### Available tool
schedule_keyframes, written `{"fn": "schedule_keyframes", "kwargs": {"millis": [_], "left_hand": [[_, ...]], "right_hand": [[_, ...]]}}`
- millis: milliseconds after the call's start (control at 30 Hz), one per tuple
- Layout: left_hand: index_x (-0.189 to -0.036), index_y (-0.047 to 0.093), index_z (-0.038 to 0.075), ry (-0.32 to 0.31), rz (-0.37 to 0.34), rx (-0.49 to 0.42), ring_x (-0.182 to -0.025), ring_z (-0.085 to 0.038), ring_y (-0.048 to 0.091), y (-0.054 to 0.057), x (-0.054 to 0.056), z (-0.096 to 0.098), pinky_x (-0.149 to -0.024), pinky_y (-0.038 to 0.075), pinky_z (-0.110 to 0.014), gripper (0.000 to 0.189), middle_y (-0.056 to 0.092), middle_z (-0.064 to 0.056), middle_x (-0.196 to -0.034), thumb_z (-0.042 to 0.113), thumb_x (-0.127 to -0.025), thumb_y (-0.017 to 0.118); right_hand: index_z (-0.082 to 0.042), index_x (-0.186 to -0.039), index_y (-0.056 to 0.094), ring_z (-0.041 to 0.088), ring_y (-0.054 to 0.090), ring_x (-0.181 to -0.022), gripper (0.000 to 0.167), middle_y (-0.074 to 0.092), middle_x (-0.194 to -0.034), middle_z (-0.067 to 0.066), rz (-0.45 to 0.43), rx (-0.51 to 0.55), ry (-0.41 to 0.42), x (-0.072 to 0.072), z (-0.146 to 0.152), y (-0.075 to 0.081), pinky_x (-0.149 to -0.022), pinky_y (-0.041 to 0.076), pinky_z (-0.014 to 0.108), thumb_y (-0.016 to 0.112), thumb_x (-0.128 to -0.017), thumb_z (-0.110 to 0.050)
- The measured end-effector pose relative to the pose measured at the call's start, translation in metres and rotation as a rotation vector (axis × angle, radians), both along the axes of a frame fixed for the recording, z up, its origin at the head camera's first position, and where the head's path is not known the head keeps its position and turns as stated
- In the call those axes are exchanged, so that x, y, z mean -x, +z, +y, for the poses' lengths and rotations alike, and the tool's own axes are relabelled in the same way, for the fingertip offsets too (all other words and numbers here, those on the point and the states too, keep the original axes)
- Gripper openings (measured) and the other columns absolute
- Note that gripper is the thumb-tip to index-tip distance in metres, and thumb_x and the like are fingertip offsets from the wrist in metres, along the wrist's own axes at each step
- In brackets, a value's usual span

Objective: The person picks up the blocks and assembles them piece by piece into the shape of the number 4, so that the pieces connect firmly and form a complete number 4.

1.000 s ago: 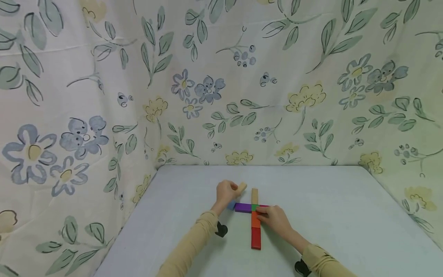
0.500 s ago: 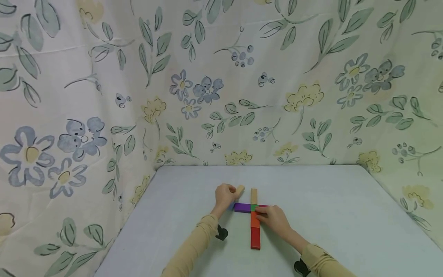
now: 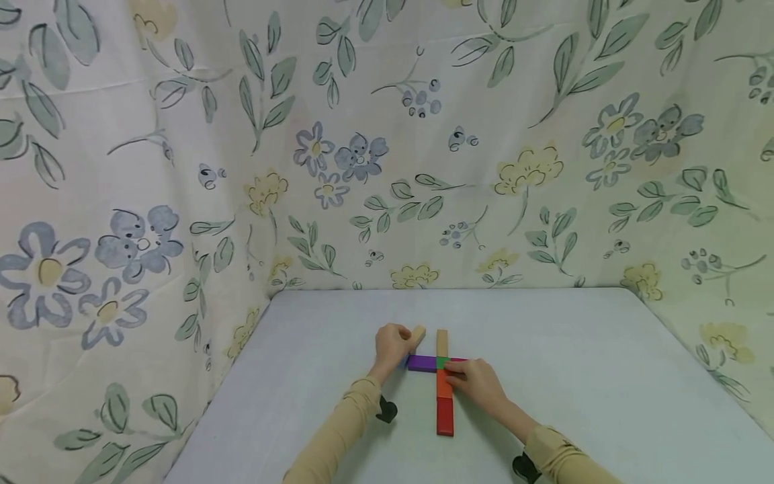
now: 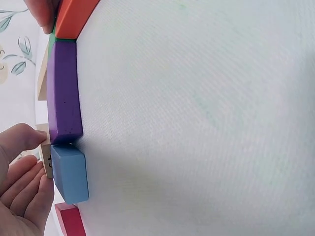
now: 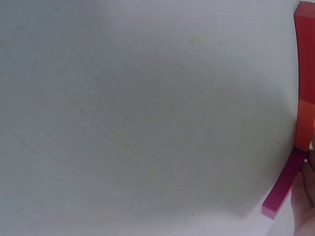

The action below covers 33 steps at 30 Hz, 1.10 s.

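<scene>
My left hand (image 3: 392, 348) pinches a plain wooden block (image 3: 418, 334) between thumb and fingers. In the left wrist view dark marks show on this block, beside a light blue block (image 4: 70, 173). A purple block (image 3: 422, 363) lies end to end with the blue one. My right hand (image 3: 478, 382) rests its fingertips at the centre of a cross of blocks, by the green block (image 3: 442, 363) and the orange block (image 3: 444, 384). To the right a magenta block (image 5: 284, 186) is partly covered by that hand. Another wooden block (image 3: 442, 343) forms the far arm.
A red block (image 3: 445, 417) ends the near arm of the cross. Past the blue block a pinkish-red block (image 4: 71, 220) shows in the left wrist view. The white table (image 3: 574, 376) meets a floral curtain (image 3: 363, 168) behind it. Dark straps (image 3: 385, 409) hang at both wrists.
My left hand has lowered slightly with the wooden block, coming nearer the purple and blue blocks. The right hand keeps its place at the cross.
</scene>
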<state>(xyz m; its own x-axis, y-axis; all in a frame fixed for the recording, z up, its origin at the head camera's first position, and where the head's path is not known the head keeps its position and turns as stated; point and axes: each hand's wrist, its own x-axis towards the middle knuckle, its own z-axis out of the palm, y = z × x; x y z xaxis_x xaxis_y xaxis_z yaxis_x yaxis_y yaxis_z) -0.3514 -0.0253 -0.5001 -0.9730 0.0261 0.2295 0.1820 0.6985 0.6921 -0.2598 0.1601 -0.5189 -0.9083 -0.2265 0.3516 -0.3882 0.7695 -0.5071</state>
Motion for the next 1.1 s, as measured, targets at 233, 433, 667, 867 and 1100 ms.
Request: {"fn": "schedule_keyframes", "kwargs": {"millis": [233, 433, 667, 867, 1100], "left_hand": [[-0.082, 0.075, 0.003, 0.003, -0.010, 0.011, -0.073, -0.018, 0.064, -0.0007, -0.0021, -0.0011, -0.067, 0.051, -0.031, 0.015, 0.073, -0.007, -0.078, 0.006, -0.068, 0.081], [-0.082, 0.075, 0.003, -0.008, 0.007, 0.013, -0.073, -0.019, 0.064, -0.0001, -0.0031, -0.0015, -0.066, 0.051, -0.032, 0.016, 0.073, -0.008, -0.078, 0.006, -0.067, 0.081], [-0.083, 0.075, 0.002, -0.023, 0.008, 0.015, -0.074, -0.020, 0.064, -0.0024, -0.0025, -0.0021, -0.068, 0.050, -0.031, 0.018, 0.073, -0.008, -0.079, 0.006, -0.067, 0.081], [-0.082, 0.075, 0.002, -0.033, 0.015, 0.014, -0.073, -0.019, 0.064, -0.0031, -0.0024, -0.0033, -0.066, 0.050, -0.030, 0.018, 0.073, -0.007, -0.077, 0.005, -0.065, 0.081], [-0.082, 0.075, 0.003, -0.038, 0.005, 0.023, -0.072, -0.019, 0.063, -0.0031, -0.0028, -0.0035, -0.066, 0.050, -0.031, 0.019, 0.072, -0.007, -0.077, 0.007, -0.065, 0.082]], "right_hand": [[-0.003, -0.103, 0.074, 0.014, 0.068, -0.077, 0.027, 0.075, -0.094, 0.010, 0.002, -0.006, -0.005, -0.0004, -0.0008, -0.0008, -0.067, 0.053, 0.024, 0.076, -0.077, -0.012], [-0.004, -0.103, 0.074, 0.017, 0.069, -0.080, 0.026, 0.075, -0.094, 0.010, -0.002, -0.010, -0.014, -0.0022, -0.0014, 0.0032, -0.068, 0.054, 0.027, 0.076, -0.078, -0.012], [-0.003, -0.103, 0.074, 0.017, 0.070, -0.081, 0.027, 0.074, -0.095, 0.010, -0.004, -0.005, -0.004, -0.0036, -0.0013, 0.0048, -0.068, 0.054, 0.027, 0.076, -0.078, -0.012], [-0.003, -0.103, 0.074, 0.016, 0.069, -0.079, 0.027, 0.074, -0.095, 0.011, -0.004, -0.005, -0.003, -0.0033, -0.0012, 0.0035, -0.068, 0.054, 0.027, 0.076, -0.078, -0.013], [-0.003, -0.103, 0.074, 0.017, 0.070, -0.080, 0.026, 0.074, -0.094, 0.011, 0.008, -0.010, 0.000, -0.0036, -0.0009, 0.0030, -0.069, 0.055, 0.028, 0.076, -0.078, -0.012]]}}
